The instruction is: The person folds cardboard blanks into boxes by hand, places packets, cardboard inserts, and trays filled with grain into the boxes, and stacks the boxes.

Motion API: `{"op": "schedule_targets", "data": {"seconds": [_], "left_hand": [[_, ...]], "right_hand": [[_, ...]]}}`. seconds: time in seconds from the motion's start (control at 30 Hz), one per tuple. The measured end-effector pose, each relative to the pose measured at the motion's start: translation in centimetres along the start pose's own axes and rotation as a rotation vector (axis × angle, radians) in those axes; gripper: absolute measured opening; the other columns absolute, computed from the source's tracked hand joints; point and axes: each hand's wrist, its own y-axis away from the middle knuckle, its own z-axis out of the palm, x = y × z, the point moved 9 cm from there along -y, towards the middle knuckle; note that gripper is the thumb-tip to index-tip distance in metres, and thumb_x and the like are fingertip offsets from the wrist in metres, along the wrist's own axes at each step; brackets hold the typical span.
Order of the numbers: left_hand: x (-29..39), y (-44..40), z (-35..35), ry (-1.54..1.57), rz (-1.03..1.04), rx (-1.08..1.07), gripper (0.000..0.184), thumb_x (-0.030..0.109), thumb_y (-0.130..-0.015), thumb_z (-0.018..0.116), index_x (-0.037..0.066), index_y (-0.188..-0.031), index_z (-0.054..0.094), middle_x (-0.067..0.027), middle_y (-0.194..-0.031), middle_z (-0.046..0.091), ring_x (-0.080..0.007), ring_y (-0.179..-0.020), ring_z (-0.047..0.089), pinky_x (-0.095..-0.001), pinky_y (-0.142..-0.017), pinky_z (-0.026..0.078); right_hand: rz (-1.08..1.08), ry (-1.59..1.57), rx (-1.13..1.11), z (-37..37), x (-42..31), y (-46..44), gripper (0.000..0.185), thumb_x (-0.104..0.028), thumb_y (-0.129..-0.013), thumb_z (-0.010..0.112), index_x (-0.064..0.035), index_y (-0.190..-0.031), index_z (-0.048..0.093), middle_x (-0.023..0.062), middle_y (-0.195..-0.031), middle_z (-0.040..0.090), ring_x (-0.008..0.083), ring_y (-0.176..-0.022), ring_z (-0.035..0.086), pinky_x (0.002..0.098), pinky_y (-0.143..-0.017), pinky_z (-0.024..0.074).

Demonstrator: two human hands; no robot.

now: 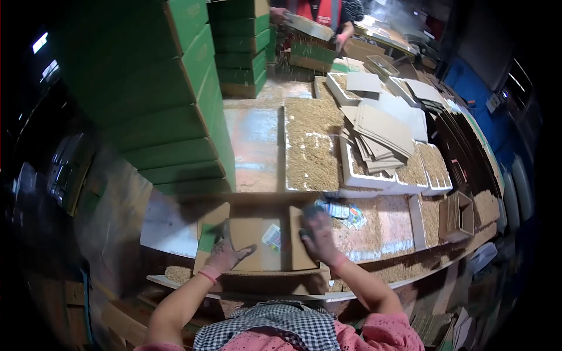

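An open cardboard box [246,225] lies in front of me with its flaps spread, and a small printed packet [272,236] rests inside it. My left hand [227,255] is at the box's near left side, fingers apart over the edge. On the right flap of the box lies my right hand [319,237], slightly blurred, its fingers spread and dark at the tips. Several colourful printed packets [355,217] are on the table just right of that hand. Neither hand is seen holding anything.
Tall stacked green boxes [175,128] stand at the left. Trays of brown grains [313,146] and loose cardboard sheets [383,131] cover the middle and right. Another person [319,11] tips a tray over a green box at the back. A small upright carton [456,216] sits at right.
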Motion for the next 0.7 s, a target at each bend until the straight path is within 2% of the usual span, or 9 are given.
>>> {"op": "schedule_targets", "data": {"seconds": [0.03, 0.07, 0.13, 0.27, 0.3, 0.4, 0.53, 0.63, 0.7], "left_hand": [[-0.6, -0.1, -0.5, 0.007, -0.01, 0.018, 0.11, 0.035, -0.075, 0.076, -0.005, -0.146, 0.002, -0.0216, -0.131, 0.05, -0.0319, -0.12, 0.05, -0.0363, -0.101, 0.039], [-1.3, 0.0, -0.2, 0.135, -0.008, -0.036, 0.11, 0.034, -0.074, 0.077, -0.005, -0.145, 0.003, -0.0215, -0.128, 0.052, -0.0316, -0.119, 0.051, -0.0365, -0.101, 0.04], [-1.5, -0.1, -0.6, 0.315, 0.085, -0.081, 0.105, 0.031, -0.075, 0.077, -0.004, -0.145, 0.006, -0.0205, -0.124, 0.055, -0.0301, -0.117, 0.053, -0.0373, -0.099, 0.042], [2.5, -0.6, -2.1, 0.255, 0.075, -0.106, 0.102, 0.034, -0.078, 0.075, 0.0, -0.148, 0.008, -0.0228, -0.137, 0.044, -0.0304, -0.126, 0.046, -0.0359, -0.105, 0.036], [1.8, -3.0, -1.0, 0.061, 0.417, 0.038, 0.1, 0.05, -0.083, 0.065, 0.005, -0.149, 0.005, -0.0239, -0.14, 0.041, -0.0358, -0.125, 0.047, -0.0382, -0.101, 0.041], [15.3, -3.0, -13.8, 0.675, 0.552, -0.094, 0.064, 0.025, -0.095, 0.053, 0.004, -0.147, 0.021, -0.0151, -0.143, 0.041, -0.023, -0.131, 0.04, -0.0343, -0.107, 0.033], [22.5, 5.1, -39.0, 0.423, 1.109, 0.8, 0.058, 0.023, -0.095, 0.053, 0.003, -0.143, 0.028, -0.0135, -0.138, 0.045, -0.0207, -0.126, 0.045, -0.0324, -0.104, 0.036], [22.0, 5.3, -55.8, 0.304, 1.077, 1.269, 0.053, 0.022, -0.095, 0.054, 0.003, -0.14, 0.034, -0.0124, -0.134, 0.049, -0.0189, -0.121, 0.048, -0.031, -0.102, 0.038], [20.2, 0.0, -61.7, 0.537, 0.943, 0.932, 0.05, 0.021, -0.095, 0.054, 0.002, -0.138, 0.037, -0.0117, -0.131, 0.051, -0.0178, -0.119, 0.05, -0.03, -0.101, 0.04]], "right_hand": [[0.248, -0.14, 0.026, -1.4, 2.1, 0.4, 0.07, -0.029, -0.08, 0.068, -0.0015, -0.137, 0.038, 0.028, -0.139, 0.031, 0.0485, -0.13, 0.026, 0.0494, -0.109, 0.025], [0.441, -0.255, 0.071, 0.4, 5.3, 3.1, 0.066, -0.03, -0.089, 0.062, 0.005, -0.138, 0.034, 0.0224, -0.143, 0.036, 0.0319, -0.133, 0.034, 0.0382, -0.108, 0.0291], [0.527, -0.758, -0.286, 4.7, 4.1, 6.7, 0.059, -0.037, -0.099, 0.045, 0.0051, -0.138, 0.037, 0.0137, -0.141, 0.043, 0.0215, -0.133, 0.037, 0.0304, -0.111, 0.0249], [0.932, -1.233, -0.022, 2.1, 4.0, 5.1, 0.048, -0.027, -0.096, 0.051, 0.0017, -0.135, 0.046, 0.0118, -0.138, 0.046, 0.0192, -0.129, 0.042, 0.0306, -0.109, 0.0307], [0.804, -1.148, 0.056, -0.8, 5.1, 3.1, 0.047, -0.024, -0.095, 0.053, 0.0012, -0.134, 0.046, 0.012, -0.137, 0.047, 0.0193, -0.127, 0.043, 0.0309, -0.107, 0.0324], [0.495, -0.906, 0.318, -13.9, 5.7, -3.4, 0.046, -0.023, -0.094, 0.055, 0.0001, -0.134, 0.047, 0.0121, -0.135, 0.048, 0.0199, -0.124, 0.046, 0.0316, -0.105, 0.0349], [0.092, -0.763, 0.483, -30.4, -4.7, -18.7, 0.046, -0.026, -0.094, 0.054, -0.0011, -0.133, 0.047, 0.0119, -0.133, 0.05, 0.0207, -0.122, 0.047, 0.0326, -0.104, 0.0363], [-0.127, -0.788, 0.46, -36.8, -13.9, -29.4, 0.046, -0.027, -0.095, 0.053, -0.0021, -0.133, 0.048, 0.0117, -0.132, 0.05, 0.0214, -0.12, 0.048, 0.0334, -0.102, 0.0374], [-0.198, -0.843, 0.411, -38.4, -18.7, -36.0, 0.046, -0.029, -0.095, 0.052, -0.0028, -0.132, 0.048, 0.0116, -0.131, 0.051, 0.0218, -0.118, 0.049, 0.0339, -0.102, 0.0381]]}}
